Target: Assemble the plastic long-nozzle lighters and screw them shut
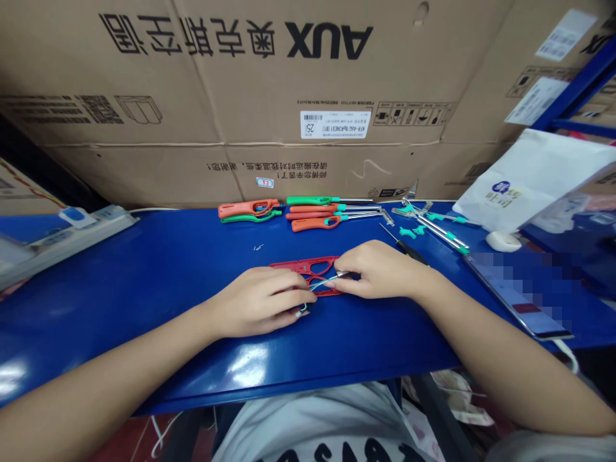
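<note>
Red handle shells [297, 265], two in number, lie on the blue table [192, 273] at the middle of the near side, one just beyond the other and partly covered by the two hands. The left hand [272, 300] spreads palm-down from the left over the shells' left part, its fingers bent; whether it grips a shell or the thin pale wires [323, 282] that run under its fingertips cannot be told. The right hand [375, 269] comes from the right, thumb and forefinger closed on a slim metal-ended piece [342, 274] above the shells' right end. The wires slant between the hands, across the near shell.

Sound handling here probably calls for the left hand to steady the near shell while the right guides the metal-ended piece lightly. Wires seem best kept slack and clear of the shell rims, where they could be nipped; a hard pull might strain their ends. Small metal pins [258, 247], loose to the far left of the shells, would scatter if brushed by a sleeve or wrist. To the far right lies a screwdriver [405, 246], just beyond the right forearm.
</note>
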The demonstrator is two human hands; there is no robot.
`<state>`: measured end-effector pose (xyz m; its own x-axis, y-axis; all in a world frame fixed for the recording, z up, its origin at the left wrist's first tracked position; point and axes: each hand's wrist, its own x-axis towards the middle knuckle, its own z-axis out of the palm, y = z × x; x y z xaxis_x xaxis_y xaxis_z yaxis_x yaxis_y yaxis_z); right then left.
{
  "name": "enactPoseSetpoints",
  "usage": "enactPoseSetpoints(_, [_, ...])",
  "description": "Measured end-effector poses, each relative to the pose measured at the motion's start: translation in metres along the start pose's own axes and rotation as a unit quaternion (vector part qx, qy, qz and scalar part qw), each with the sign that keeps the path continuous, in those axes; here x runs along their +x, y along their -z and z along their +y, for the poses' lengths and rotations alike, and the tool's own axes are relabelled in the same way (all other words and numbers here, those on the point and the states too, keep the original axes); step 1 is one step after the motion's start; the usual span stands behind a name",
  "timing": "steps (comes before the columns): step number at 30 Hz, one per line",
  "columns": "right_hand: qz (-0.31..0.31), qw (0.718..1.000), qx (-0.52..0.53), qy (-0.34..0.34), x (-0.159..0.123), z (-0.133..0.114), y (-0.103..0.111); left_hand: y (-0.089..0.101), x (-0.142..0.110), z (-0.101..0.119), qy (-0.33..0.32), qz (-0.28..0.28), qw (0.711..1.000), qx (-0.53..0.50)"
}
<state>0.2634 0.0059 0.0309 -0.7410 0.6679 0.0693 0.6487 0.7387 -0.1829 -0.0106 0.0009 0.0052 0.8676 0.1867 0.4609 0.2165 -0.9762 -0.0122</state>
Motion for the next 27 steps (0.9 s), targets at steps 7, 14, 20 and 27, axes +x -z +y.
enactPoseSetpoints(7, [-0.021,1.0,0.018,-0.015,0.001,0.001,0.0,0.0,-0.003,-0.001,0.011,0.049,0.999,0.004])
enactPoseSetpoints(14, [-0.024,0.998,0.064,-0.002,-0.001,0.001,0.0,-0.005,0.0,0.001,0.128,0.136,0.982,-0.026])
enactPoseSetpoints(20, [-0.045,0.986,0.159,-0.033,-0.001,0.003,0.005,-0.005,0.001,-0.001,0.226,0.156,0.961,-0.043])
enactPoseSetpoints(27, [-0.092,0.98,0.176,-0.028,-0.002,0.016,0.006,-0.01,0.0,-0.009,0.255,0.061,0.958,-0.116])
